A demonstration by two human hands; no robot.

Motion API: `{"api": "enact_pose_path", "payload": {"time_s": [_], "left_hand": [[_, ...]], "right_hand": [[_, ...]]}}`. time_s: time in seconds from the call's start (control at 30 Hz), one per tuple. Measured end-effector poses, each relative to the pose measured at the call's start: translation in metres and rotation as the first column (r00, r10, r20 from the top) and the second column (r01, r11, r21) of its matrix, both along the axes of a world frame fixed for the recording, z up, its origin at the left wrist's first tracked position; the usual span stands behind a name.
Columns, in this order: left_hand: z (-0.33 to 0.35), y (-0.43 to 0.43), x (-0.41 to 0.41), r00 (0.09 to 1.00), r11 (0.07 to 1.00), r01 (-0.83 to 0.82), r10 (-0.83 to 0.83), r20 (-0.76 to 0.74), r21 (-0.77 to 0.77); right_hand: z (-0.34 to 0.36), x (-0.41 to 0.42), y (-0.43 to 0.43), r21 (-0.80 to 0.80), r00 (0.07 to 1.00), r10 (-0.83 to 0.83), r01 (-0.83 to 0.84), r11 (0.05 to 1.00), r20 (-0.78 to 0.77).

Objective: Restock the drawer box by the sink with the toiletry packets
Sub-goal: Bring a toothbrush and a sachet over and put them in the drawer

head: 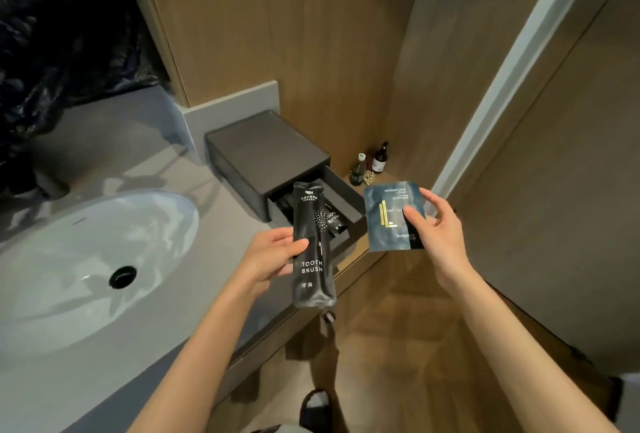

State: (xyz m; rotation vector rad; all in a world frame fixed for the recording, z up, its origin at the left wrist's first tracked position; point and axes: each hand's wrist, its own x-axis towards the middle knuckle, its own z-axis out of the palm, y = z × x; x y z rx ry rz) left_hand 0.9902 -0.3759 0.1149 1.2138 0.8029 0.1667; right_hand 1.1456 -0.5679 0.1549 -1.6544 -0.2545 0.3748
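Drawer box: dark grey, at the far right corner of the counter, its back against the raised rear edge; its drawer is pulled out toward the counter's front edge
Drawer contents: at least one black packet marked like a toothbrush packet lies inside, partly hidden; what else is in there I cannot tell
Toothbrush packet: long, black, held upright over the counter's front edge, just in front of the open drawer and overlapping it in view
Left hand: grasps the toothbrush packet at mid-length, thumb across its front, fingers behind it
Blue packet: flat and square with gold bars and pale lettering; held past the counter's right end, just beside the drawer's outer corner
Right hand: pinches the blue packet at its right edge, thumb on the printed face, other fingers spread behind
Sink: white oval basin set in the counter's left part, dark drain near its middle
Bottles: a few small ones stand on a wooden ledge beyond the box, by the wall corner
Black bag: crumpled plastic at the counter's far left
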Motion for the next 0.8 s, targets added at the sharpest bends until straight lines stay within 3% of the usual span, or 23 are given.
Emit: {"api": "enact_pose_path", "payload": {"time_s": [0.13, 0.23, 0.37, 0.43, 0.57, 0.67, 0.8], "left_hand": [[-0.009, 0.011, 0.044, 0.995, 0.993, -0.079, 0.073, -0.073, -0.089], [-0.016, 0.013, 0.068, 0.984, 0.981, -0.152, 0.139, -0.115, -0.118], [-0.028, 0.011, 0.096, 0.958, 0.967, -0.254, 0.249, -0.139, -0.02], [-0.033, 0.01, 0.11, 0.944, 0.955, -0.298, 0.297, -0.145, 0.018], [-0.045, 0.013, 0.135, 0.892, 0.907, -0.415, 0.42, -0.166, 0.065], [-0.053, 0.019, 0.149, 0.835, 0.859, -0.5, 0.512, -0.2, 0.11], [-0.054, 0.022, 0.164, 0.764, 0.799, -0.59, 0.6, -0.237, 0.117]], "right_hand": [[-0.005, 0.044, 0.025, -0.035, 0.999, 0.035, -0.036, 0.999, -0.031], [-0.013, 0.072, 0.049, -0.062, 0.984, 0.112, -0.122, 0.991, -0.141], [-0.029, 0.107, 0.076, 0.047, 0.884, 0.217, -0.218, 0.975, -0.413], [-0.037, 0.127, 0.088, 0.022, 0.873, 0.209, -0.223, 0.975, -0.44], [-0.054, 0.161, 0.104, -0.122, 0.933, 0.226, -0.268, 0.956, -0.28], [-0.058, 0.176, 0.108, -0.2, 0.92, 0.371, -0.391, 0.898, -0.128], [-0.056, 0.184, 0.106, -0.115, 0.852, 0.523, -0.517, 0.848, 0.028]]}}
